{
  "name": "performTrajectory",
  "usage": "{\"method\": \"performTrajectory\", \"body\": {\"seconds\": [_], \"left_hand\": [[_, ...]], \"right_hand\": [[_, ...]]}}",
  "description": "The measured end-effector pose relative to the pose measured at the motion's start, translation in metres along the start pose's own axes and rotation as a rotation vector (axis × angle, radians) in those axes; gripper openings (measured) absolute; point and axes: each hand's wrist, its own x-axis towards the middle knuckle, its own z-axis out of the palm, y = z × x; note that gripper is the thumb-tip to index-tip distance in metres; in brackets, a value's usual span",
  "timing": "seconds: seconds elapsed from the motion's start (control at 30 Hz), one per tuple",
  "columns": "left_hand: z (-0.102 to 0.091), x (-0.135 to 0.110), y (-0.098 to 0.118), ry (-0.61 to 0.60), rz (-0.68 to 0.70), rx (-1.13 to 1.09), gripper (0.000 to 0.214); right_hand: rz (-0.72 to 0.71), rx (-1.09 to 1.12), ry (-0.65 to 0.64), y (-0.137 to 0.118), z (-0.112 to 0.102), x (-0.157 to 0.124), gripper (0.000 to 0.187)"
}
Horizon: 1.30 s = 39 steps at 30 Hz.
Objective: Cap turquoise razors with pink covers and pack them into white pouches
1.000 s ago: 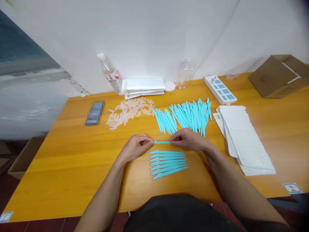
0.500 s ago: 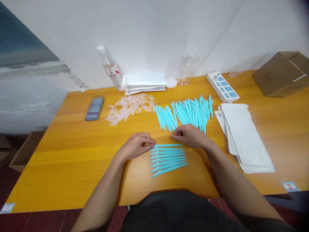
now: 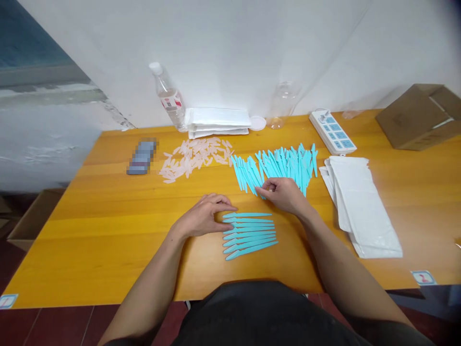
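A row of several turquoise eyebrow razors (image 3: 252, 233) lies flat, side by side, near the front of the table. At its left ends is my left hand (image 3: 205, 215), thumb and index finger apart around the ends of the farthest razors, gripping nothing. Beyond the row, a loose pile of turquoise razors (image 3: 284, 163) is spread out. My right hand (image 3: 283, 193) is at the pile's near edge, its thumb and fingertips pinched on the end of one razor. Small translucent pink caps (image 3: 196, 156) lie scattered left of the pile.
White packets (image 3: 363, 206) lie at right, with another stack (image 3: 219, 120) by the wall. Along the back stand a bottle (image 3: 171, 101), a clear jar (image 3: 283, 105), a round lid (image 3: 258, 123), a power strip (image 3: 332, 132) and a cardboard box (image 3: 419, 117). A blurred phone (image 3: 141, 156) lies left.
My left thumb and index finger have spread apart, letting go of the farthest razor in the row. My right hand has moved slightly away from me, onto a razor at the pile's edge.
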Motion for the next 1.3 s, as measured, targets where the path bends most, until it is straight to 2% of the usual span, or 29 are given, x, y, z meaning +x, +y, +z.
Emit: {"method": "performTrajectory", "body": {"seconds": [0.33,0.5,0.7,1.3], "left_hand": [[0.0,0.0,0.001,0.027,-0.032,-0.017,0.05],[-0.001,0.0,0.009,-0.006,-0.039,0.019,0.072],[0.0,0.001,0.013,-0.061,-0.034,0.081,0.086],[-0.001,0.001,0.01,-0.045,-0.032,0.028,0.079]], "right_hand": [[0.027,-0.064,0.018,0.006,0.003,0.002,0.031],[0.032,-0.094,0.02,0.005,0.005,0.003,0.029],[0.05,-0.09,0.034,0.006,0.006,0.004,0.03],[0.068,-0.164,0.069,0.01,0.009,0.006,0.026]]}}
